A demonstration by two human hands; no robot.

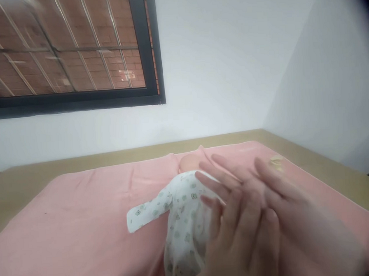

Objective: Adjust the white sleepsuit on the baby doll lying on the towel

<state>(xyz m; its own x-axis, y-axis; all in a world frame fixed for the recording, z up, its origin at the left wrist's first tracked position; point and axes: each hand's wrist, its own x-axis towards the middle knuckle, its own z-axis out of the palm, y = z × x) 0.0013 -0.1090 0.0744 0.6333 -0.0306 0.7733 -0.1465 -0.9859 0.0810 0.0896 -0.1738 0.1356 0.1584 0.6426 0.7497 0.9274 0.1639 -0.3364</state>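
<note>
My right hand (pixel 251 184) reaches in from the right, palm up, with its fingers stretched out and apart. Across its palm lies my left hand (pixel 239 238), fingers extended and touching it, slightly blurred. Neither holds anything that I can see. Beneath and beside them is a white long-sleeved baby garment (pixel 182 212) with small printed figures, one sleeve stretched out to the left. The hands hide its right side. At its neck end shows a smooth rounded pinkish shape (pixel 189 162), which I cannot identify for certain.
A pink cloth (pixel 92 217) with some creases covers most of the wooden surface (pixel 28 171). Near its right edge lies a small pale yellow item (pixel 276 162). White walls (pixel 224 61) stand behind and to the right, with a dark-framed barred window (pixel 148 45) at upper left.
</note>
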